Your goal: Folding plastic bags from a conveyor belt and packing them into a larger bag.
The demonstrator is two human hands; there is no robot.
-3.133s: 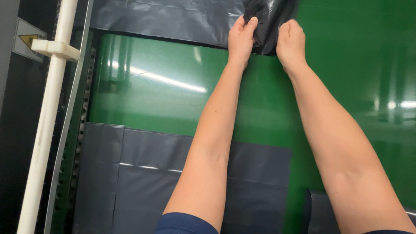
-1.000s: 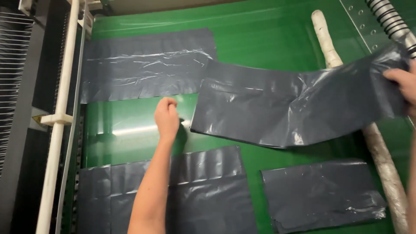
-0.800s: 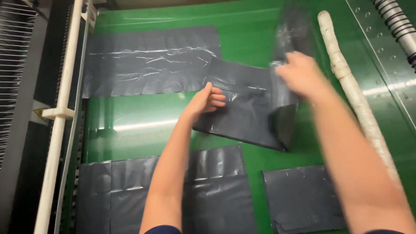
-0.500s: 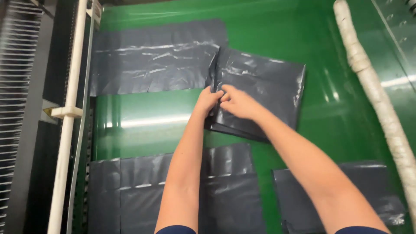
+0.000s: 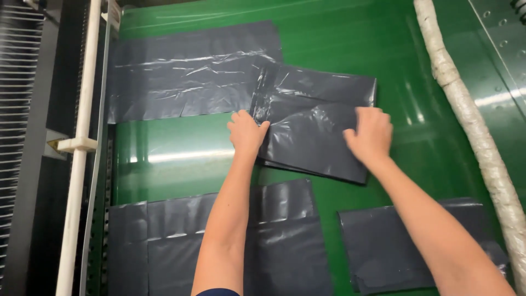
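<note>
Left hand (image 5: 246, 132) and right hand (image 5: 370, 134), fingers spread flat, press folded grey plastic bag (image 5: 315, 123); slick film on green belt (image 5: 181, 156) may slide, unfold.

L grip (image 5: 246, 131) & R grip (image 5: 371, 135) flat, pressing.

glossy green work surface (image 5: 181, 159) fills the view, with bright streaks of overhead light reflected on it. white pole (image 5: 82, 143) with a bracket runs down the left edge, beside dark ribbed panelling (image 5: 22, 109). a long roll wrapped in pale cloth (image 5: 471, 131) lies diagonally at right.
</note>
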